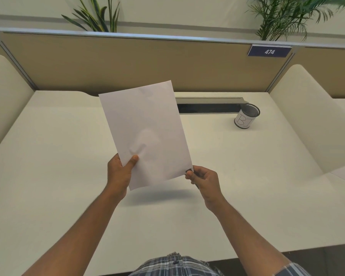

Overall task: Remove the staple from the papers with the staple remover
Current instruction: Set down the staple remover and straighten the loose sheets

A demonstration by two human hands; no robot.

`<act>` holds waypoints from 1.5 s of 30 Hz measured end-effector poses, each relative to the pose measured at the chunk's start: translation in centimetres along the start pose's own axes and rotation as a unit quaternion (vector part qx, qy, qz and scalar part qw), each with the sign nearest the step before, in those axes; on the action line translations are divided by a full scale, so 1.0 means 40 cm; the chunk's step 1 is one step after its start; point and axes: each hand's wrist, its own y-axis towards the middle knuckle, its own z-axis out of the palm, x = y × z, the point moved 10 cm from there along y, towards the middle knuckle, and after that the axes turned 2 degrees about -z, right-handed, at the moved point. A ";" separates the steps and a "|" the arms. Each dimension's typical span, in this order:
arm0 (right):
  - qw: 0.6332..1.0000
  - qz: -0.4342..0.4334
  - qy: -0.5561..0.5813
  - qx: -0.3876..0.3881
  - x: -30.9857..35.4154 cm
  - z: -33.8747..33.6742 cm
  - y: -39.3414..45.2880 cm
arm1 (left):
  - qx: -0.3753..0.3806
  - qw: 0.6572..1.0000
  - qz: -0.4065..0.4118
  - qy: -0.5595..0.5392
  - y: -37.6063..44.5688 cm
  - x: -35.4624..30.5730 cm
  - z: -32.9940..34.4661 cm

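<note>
Worktop (247, 176) was a plain cream-white slab, matte, set inside a cubicle. Tan fabric partition (127, 62) ran along the far edge, capped by a grey metal rail. A blue number plate (269, 51) reading 474 hung on the partition at upper right. Rounded cream side dividers (307, 116) flanked the worktop left and right. A grey cable slot (209, 106) with a dark opening was let into the far edge. Just beside its right end stood a black mesh cup (246, 118) wrapped in a white label with hand-drawn letters. Two leafy plants (96, 16) rose behind the partition against a pale wall.

Papers (147, 132) were held up off the worktop, near the centre, tilted, blank side to the camera; their shadow lay on the surface below. Left hand (121, 173) was clamped on the lower left edge of the papers, thumb on the front. Right hand (204, 181) was curled closed around a small dark object, apparently the staple remover (189, 171), touching the lower right corner of the papers. Staple itself was not discernible. Plaid fabric showed at the bottom edge of the view.
</note>
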 end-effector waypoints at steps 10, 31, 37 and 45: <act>0.999 0.004 0.009 0.051 -0.002 0.007 -0.012 | -0.003 1.000 0.006 0.002 0.003 -0.009 -0.003; 0.880 0.036 -0.376 -0.288 -0.076 -0.367 0.030 | -0.010 1.000 -0.008 -0.010 0.000 -0.001 -0.015; 0.827 0.090 -0.434 -0.346 -0.076 -0.477 0.011 | -0.011 1.000 -0.014 -0.011 -0.001 0.009 -0.019; 0.837 0.095 -0.438 -0.313 -0.066 -0.481 0.006 | -0.006 1.000 -0.013 -0.010 -0.007 -0.007 -0.015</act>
